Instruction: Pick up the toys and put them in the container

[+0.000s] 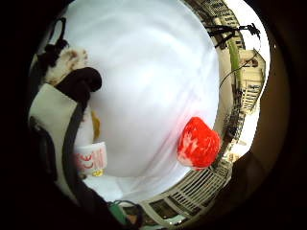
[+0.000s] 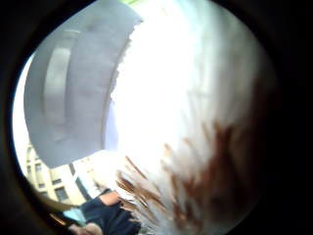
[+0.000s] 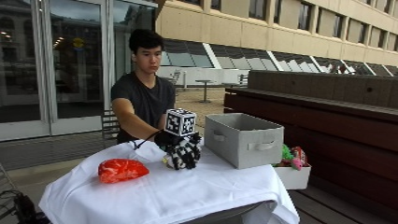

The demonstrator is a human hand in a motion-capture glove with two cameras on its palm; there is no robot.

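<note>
- Three views, outside one first: gloved right hand (image 3: 181, 151) low over the white tablecloth (image 3: 187, 191) at the middle of the table, fingers curled down round a pale toy, mostly hidden beneath them
- Grey fabric container (image 3: 244, 138) just right of the hand, open top, long axis running from near right to far left
- Red toy (image 3: 122, 170) lying alone on the cloth at the left, well apart from the hand, long axis roughly left to right
- More toys (image 3: 291, 157) showing in a small white box (image 3: 294, 177) at the far right of the table
- Little-finger palm view: same red toy (image 1: 198, 143) resting on the cloth, apart from the hand; white-and-brown plush toy (image 1: 64, 62) pressed under the black straps, with a small white tag beside it
- Thumb-side palm view: white fur with brown streaks (image 2: 195, 147) filling most of the picture, close against the palm; grey container wall (image 2: 73, 98) close beside it
- Which way the plush points: cannot tell, too much hidden
- Step in hand, by judgement: grasp of the plush toy, lift not yet clearly begun
- Next move calls for a lift clear of the container rim, a short carry rightward, release inside; red toy left for after
</note>
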